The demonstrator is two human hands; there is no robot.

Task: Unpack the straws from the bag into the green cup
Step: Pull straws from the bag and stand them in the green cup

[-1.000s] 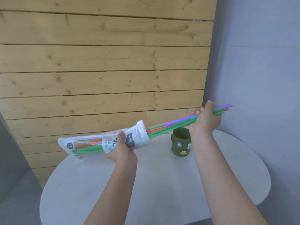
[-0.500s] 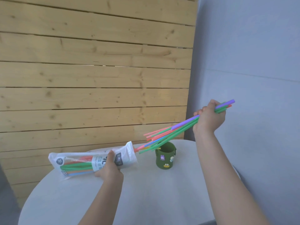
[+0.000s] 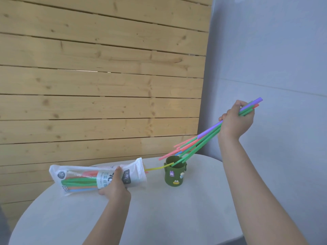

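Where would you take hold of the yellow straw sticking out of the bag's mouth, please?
Pinch the yellow straw at its bare middle, between the bag and the green cup, coming from above. It lies nearly level there, with open space over it. The left hand already steadies the bag, while the right hand grips the other straws.

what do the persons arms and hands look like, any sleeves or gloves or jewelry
Both arms are bare from the bottom edge of the picture up to the wrists: no sleeves show. The left hand and right hand wear no gloves, and no rings, watch or bracelet are visible.
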